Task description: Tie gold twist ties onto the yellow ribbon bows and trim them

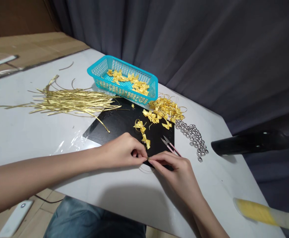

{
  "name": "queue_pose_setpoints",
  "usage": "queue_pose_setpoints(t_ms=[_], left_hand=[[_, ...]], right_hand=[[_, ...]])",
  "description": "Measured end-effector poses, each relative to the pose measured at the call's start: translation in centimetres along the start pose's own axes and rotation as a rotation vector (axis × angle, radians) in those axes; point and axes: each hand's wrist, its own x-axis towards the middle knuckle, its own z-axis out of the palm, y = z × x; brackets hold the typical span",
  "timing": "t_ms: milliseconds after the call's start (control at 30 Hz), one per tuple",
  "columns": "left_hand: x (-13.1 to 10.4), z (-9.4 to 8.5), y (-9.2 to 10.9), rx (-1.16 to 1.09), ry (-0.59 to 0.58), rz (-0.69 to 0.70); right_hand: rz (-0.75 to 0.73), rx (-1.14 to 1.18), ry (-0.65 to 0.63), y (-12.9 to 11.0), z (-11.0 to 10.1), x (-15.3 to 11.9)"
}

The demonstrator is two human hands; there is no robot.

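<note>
Near the front edge of the black mat (pixel 114 125), my left hand (pixel 126 152) and my right hand (pixel 176 167) meet fingertip to fingertip. Both pinch a thin gold cord (pixel 148 158), whose loop hangs faintly below the fingers; its exact shape is mostly hidden. Just beyond the fingers lie a few yellow ribbon bows (pixel 146 141), some with cord loops attached. A pair of thread snips (pixel 170 145) with pink handles rests on the mat behind my right hand, blades apart. To the left, a bundle of gold cords (pixel 72 101) is spread over the white table.
A turquoise basket (pixel 124 93) holding yellow bows stands at the back. Beside it is a pile of looped bows (pixel 167 107). Silver beads (pixel 194 137) are scattered to the right, near a black cylindrical object (pixel 248 142) and a yellow-and-clear roll (pixel 258 211).
</note>
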Motion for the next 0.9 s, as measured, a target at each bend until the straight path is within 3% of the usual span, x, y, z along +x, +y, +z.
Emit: queue_pose_setpoints(t_ms=[300,633,833,900], left_hand=[[0.1,-0.3,0.3,-0.014,0.042,0.015],[0.2,-0.8,0.7,-0.109,0.025,-0.027],[0.9,-1.7,-0.2,0.024,0.238,-0.128],[1.1,-1.7,-0.8,0.111,0.255,-0.173]], right_hand=[[0.172,0.204,-0.032,0.1,0.0,0.0],[0.242,0.348,-0.006,-0.1,-0.2,0.3],[0.368,0.611,0.036,1.5,-2.1,1.1],[0.39,0.65,0.009,1.9,-2.3,1.4]])
